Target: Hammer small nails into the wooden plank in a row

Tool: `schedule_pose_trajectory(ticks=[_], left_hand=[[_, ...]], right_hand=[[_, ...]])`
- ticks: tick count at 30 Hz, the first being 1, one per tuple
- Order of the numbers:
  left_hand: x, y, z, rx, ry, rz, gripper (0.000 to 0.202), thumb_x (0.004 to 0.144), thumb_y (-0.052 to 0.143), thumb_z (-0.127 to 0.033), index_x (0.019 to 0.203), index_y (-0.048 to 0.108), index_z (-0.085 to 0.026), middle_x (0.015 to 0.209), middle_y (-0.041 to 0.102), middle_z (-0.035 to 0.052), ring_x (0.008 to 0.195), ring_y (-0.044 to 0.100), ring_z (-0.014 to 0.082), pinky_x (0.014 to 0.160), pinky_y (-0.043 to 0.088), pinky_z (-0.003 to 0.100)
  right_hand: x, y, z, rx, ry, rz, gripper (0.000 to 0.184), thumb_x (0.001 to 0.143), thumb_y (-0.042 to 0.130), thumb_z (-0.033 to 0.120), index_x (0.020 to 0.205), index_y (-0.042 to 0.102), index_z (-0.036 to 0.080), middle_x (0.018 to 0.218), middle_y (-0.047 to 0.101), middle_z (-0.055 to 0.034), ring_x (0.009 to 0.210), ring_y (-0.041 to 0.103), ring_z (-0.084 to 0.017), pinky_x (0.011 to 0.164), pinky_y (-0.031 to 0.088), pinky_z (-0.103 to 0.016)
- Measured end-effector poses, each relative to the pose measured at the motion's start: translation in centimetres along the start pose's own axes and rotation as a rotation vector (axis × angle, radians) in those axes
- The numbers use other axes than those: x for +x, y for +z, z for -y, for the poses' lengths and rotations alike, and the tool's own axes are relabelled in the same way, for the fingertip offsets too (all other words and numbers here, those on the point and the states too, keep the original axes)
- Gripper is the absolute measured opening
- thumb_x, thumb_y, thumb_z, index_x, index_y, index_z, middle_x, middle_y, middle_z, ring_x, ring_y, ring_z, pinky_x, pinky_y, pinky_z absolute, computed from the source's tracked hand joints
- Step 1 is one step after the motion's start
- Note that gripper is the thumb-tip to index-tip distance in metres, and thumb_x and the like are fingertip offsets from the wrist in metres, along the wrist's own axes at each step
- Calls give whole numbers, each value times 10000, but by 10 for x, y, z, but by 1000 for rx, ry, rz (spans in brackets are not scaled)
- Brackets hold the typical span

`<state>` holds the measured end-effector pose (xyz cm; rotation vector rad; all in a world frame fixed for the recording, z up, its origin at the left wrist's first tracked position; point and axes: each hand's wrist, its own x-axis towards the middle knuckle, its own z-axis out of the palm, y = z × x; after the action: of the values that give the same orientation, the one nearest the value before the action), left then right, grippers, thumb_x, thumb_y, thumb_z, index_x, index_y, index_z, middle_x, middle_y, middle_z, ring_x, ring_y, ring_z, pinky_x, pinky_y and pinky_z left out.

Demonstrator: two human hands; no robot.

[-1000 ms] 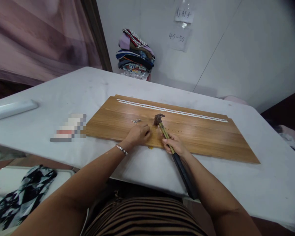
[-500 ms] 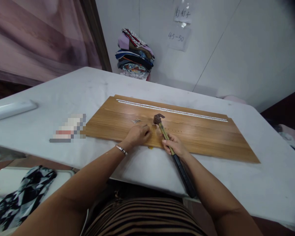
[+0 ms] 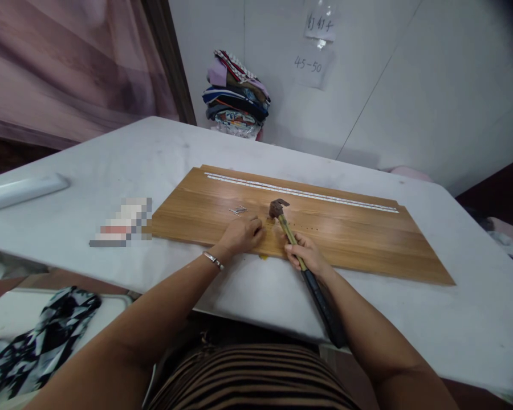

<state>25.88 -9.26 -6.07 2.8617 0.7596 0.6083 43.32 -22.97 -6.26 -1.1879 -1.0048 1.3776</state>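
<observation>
The right hand is gripping the hammer by its shaft, fist closed round it, the head low over the board; the left hand is resting curled beside it, fingertips pinched together on the wood, whether on a nail I cannot tell; a blow straying left could be catching those fingers; loose nails are lying just beyond; a white table is carrying the board, folded clothes piled by the wall.
</observation>
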Motion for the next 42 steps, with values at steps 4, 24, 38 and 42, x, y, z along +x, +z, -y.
schedule_pose_trajectory(ticks=[4, 24, 38, 42], left_hand=[[0, 1, 1, -23, 3, -12, 260, 863, 423, -260, 659, 550, -162, 702, 554, 55, 696, 501, 157, 664, 389, 294], [0, -3, -1, -51, 0, -10, 256, 859, 431, -252, 650, 550, -163, 694, 546, 55, 691, 498, 157, 659, 389, 298], [-1, 1, 2, -15, 31, -13, 258, 879, 416, -261, 669, 535, -169, 727, 557, 48, 711, 509, 149, 665, 391, 287], [0, 0, 2, -4, 27, -6, 248, 872, 423, -252, 664, 530, -171, 731, 559, 51, 719, 512, 152, 666, 392, 285]], right_hand=[[0, 1, 1, -8, 1, -4, 316, 741, 602, 336, 984, 484, 169, 385, 457, 120, 270, 315, -56, 301, 269, -165], [0, 0, 0, -21, 15, 0, 328, 733, 604, 347, 985, 486, 172, 385, 443, 123, 275, 316, -59, 299, 271, -166], [0, 1, 3, 8, 21, 9, 329, 720, 607, 343, 970, 476, 175, 373, 438, 127, 267, 302, -56, 297, 254, -158], [1, 2, 2, 9, 25, 3, 355, 721, 612, 359, 989, 474, 171, 373, 444, 125, 268, 306, -56, 300, 254, -159]])
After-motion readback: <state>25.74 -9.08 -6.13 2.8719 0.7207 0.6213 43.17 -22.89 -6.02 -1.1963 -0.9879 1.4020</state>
